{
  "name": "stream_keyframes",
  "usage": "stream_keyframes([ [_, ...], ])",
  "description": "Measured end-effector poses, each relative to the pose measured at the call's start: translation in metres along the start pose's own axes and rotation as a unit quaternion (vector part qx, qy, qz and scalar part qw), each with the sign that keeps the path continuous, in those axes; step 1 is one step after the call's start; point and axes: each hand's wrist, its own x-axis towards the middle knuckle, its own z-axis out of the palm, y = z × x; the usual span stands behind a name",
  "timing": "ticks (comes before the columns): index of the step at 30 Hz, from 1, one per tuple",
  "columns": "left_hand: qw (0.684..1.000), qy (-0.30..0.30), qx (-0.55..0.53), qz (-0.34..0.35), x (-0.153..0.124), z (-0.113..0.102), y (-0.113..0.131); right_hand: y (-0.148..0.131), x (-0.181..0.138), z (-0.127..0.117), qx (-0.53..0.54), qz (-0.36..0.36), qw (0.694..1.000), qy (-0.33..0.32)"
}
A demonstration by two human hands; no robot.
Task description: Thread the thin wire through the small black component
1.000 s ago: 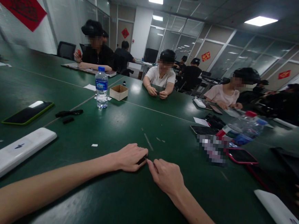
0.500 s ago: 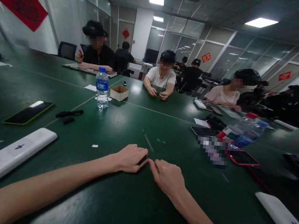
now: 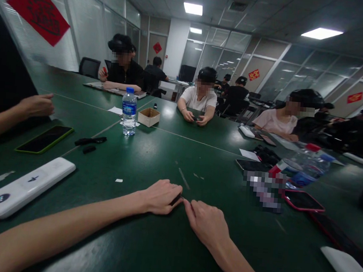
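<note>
My left hand [image 3: 161, 197] is closed, back upward, just above the green table [image 3: 141, 242]. A small dark object [image 3: 175, 199] shows between its thumb and forefinger; its kind cannot be made out. My right hand [image 3: 208, 223] is closed too, with its thumb and forefinger tips meeting the fingertips of the left. Whatever the right fingers pinch is hidden or too small to name. A scrap of white paper [image 3: 119, 180] lies left of my left hand.
At the left lie a white power bank [image 3: 28, 187], a green-edged phone [image 3: 45, 139] and a black strap [image 3: 90, 141]. Beyond stand a water bottle [image 3: 129, 113] and a small box [image 3: 148, 117]. Rightward are bottles [image 3: 311, 169] and a pink-edged phone [image 3: 304, 201]. Another person's hand [image 3: 38, 104] reaches in at left.
The view has shifted slightly, so everything sits a little lower and further right. Another person's arm and dark clothing have come in at the left. My hands keep the same closed pose.
</note>
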Motion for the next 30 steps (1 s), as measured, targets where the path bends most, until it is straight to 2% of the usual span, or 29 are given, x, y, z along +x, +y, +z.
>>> stream_keyframes([
  [11,1.000,-0.006,0.019,0.023,-0.002,-0.003,0.001,0.002,-0.001,0.002,-0.062,-0.041,0.997,0.029],
  [15,0.999,-0.007,0.026,0.032,-0.002,-0.002,0.000,0.004,-0.002,0.001,-0.049,-0.064,0.996,0.043],
  [21,1.000,-0.007,0.024,-0.001,0.003,0.005,0.000,-0.018,-0.006,0.003,-0.021,-0.194,0.979,0.058],
  [24,1.000,-0.001,-0.012,0.002,0.002,0.007,0.000,-0.020,-0.006,0.006,-0.024,-0.179,0.982,0.059],
  [30,0.995,0.036,-0.093,0.032,-0.001,0.008,0.000,-0.006,-0.008,0.005,-0.027,-0.126,0.990,0.058],
])
